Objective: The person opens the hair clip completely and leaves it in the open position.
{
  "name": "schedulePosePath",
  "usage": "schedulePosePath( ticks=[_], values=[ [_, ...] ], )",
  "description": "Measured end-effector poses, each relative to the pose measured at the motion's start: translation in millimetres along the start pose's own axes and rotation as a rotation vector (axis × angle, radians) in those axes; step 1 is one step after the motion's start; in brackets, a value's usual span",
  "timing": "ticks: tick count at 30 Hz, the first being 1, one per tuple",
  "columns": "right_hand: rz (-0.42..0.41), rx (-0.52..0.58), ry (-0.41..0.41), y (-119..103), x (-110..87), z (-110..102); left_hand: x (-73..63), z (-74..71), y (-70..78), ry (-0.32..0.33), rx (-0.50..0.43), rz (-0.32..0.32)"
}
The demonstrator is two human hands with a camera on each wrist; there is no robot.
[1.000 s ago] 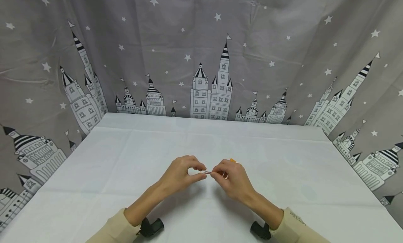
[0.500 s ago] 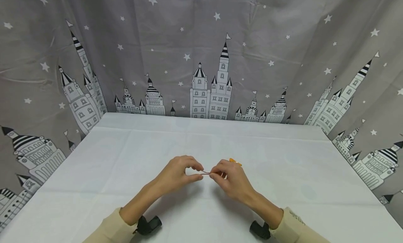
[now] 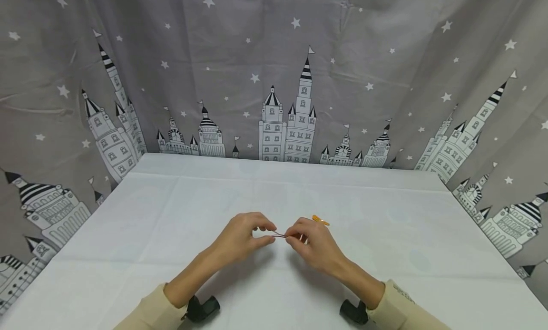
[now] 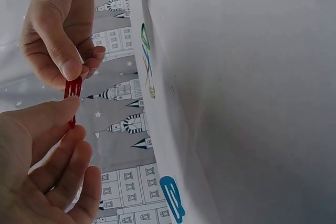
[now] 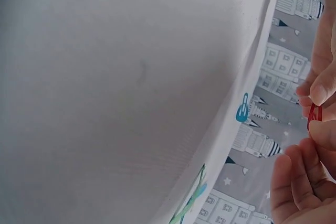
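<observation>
A small red snap hair clip point(image 4: 72, 88) is held between the two hands over the white table, its two thin strips spread apart toward the left hand in the head view. My left hand point(image 3: 241, 236) has its index fingertip at the upper strip and thumb at the lower one, pinching the clip's end. The right hand point(image 3: 314, 244) pinches the opposite end between thumb and index finger, which cover that part. Just behind the right hand lies an orange hair clip point(image 3: 320, 220) on the table.
A blue hair clip point(image 4: 172, 199) lies on the white table point(image 3: 128, 225) in the left wrist view. Several green and blue clips point(image 5: 190, 198) lie together in the right wrist view. Black wrist cameras point(image 3: 203, 309) sit under both forearms. A grey castle-print curtain point(image 3: 282, 30) stands behind.
My left hand has shifted slightly left, so more of the clip's spread strips shows. The right hand has barely moved, and more of the orange clip is visible behind it.
</observation>
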State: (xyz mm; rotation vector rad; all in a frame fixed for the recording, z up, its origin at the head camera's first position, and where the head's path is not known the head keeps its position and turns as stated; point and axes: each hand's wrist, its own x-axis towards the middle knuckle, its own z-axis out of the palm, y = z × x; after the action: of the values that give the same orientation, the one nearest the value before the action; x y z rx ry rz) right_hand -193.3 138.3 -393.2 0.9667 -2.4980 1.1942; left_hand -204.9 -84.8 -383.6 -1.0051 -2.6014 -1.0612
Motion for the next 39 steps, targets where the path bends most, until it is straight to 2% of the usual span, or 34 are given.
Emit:
schedulePosePath(
  ticks=[6, 14, 25, 39],
  values=[
    [0.028, 0.010, -0.037, 1, 9.3, 7, -3.1, -3.5, -4.8, 0.022, 0.031, -0.061],
    [0.062, 0.003, -0.087, 1, 26.2, 16, -6.0, -8.4, -19.1, 0.028, 0.034, -0.126],
    [0.163, -0.017, -0.145, 5, 41.3, 27, -6.0, -12.5, -32.3, 0.012, -0.069, -0.237],
    [0.189, -0.043, -0.181, 7, 61.1, 38, -4.8, -16.7, -60.8, -0.021, -0.134, -0.286]
  ],
)
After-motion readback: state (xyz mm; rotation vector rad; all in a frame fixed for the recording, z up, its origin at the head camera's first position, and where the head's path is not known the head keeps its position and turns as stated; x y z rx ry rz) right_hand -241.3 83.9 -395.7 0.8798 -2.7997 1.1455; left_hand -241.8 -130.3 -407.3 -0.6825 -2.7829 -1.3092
